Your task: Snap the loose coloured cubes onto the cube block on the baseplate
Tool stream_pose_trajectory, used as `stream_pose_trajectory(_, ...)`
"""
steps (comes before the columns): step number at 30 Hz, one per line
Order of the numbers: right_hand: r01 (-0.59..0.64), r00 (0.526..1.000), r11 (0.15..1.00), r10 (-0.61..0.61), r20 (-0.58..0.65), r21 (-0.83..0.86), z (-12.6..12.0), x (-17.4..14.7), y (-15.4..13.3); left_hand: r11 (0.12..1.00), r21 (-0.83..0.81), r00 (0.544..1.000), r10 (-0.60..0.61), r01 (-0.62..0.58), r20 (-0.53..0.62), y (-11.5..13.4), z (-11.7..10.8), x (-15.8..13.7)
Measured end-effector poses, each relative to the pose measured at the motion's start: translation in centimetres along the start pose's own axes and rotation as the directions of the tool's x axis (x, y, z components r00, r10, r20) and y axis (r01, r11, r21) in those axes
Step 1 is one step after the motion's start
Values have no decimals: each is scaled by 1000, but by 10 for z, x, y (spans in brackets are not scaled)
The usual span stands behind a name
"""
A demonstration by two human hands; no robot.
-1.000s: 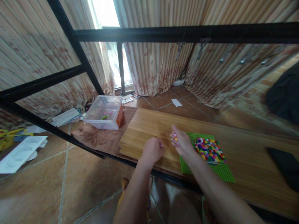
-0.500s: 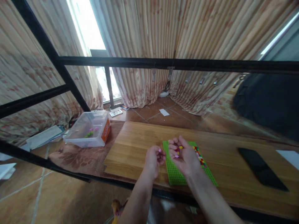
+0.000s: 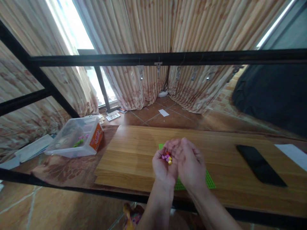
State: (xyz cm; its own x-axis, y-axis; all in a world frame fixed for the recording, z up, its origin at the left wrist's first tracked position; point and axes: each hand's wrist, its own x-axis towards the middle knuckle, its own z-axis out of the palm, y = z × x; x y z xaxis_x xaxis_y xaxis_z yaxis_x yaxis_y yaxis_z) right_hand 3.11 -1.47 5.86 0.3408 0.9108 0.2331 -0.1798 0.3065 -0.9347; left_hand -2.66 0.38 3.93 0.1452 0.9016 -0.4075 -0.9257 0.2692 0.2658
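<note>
Left hand [image 3: 165, 167] cupped w/ fingers curled round small coloured plastic bricks [image 3: 167, 157], right hand [image 3: 190, 166] curled alongside, both above green studded baseplate [image 3: 208, 180]; bricks gathered, none seen placed.

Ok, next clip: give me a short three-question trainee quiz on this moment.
1. True or false: the left hand is cupped with small coloured bricks in it.
2. What lies under the two hands on the wooden board? A) green baseplate B) white paper C) remote control
3. Fill in: the black phone lies to the ______ of the right hand.

Key:
1. True
2. A: the green baseplate shows beneath the hands.
3. right
</note>
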Motion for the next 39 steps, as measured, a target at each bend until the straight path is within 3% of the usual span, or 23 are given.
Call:
stream_pose_trajectory(4, 151, 988, 942, -133, 80, -300, -35, 10, -14, 999, -33, 993, -33, 37, 110, 0, 4, -2)
stream_pose_trajectory(9, 183, 940, 846, -2, 341, -500, -57, 8, -8, 994, 111, 979, -27, 5, 201, -5, 4, -2)
stream_pose_trajectory(13, 191, 921, 787, 64, 385, -587, -63, 7, -2, 990, 142, 971, -26, -8, 237, -14, 5, 2)
stream_pose_trajectory(24, 195, 922, 785, 58, 382, -588, -80, 18, -4, 981, 181, 979, 40, -76, 198, -29, 13, 10)
stream_pose_trajectory(30, 195, 968, 840, -83, 235, -506, -95, 28, 3, 972, 234, 994, 52, -27, -99, -14, 17, 11)
stream_pose_trajectory(34, 180, 974, 866, -89, 210, -468, -96, 31, 7, 871, 478, 993, 90, -113, 71, -8, 12, 6)
stream_pose_trajectory(39, 227, 947, 853, -80, 311, -470, -86, 30, 4, 755, 652, 986, -40, -74, 160, -11, 9, 2)
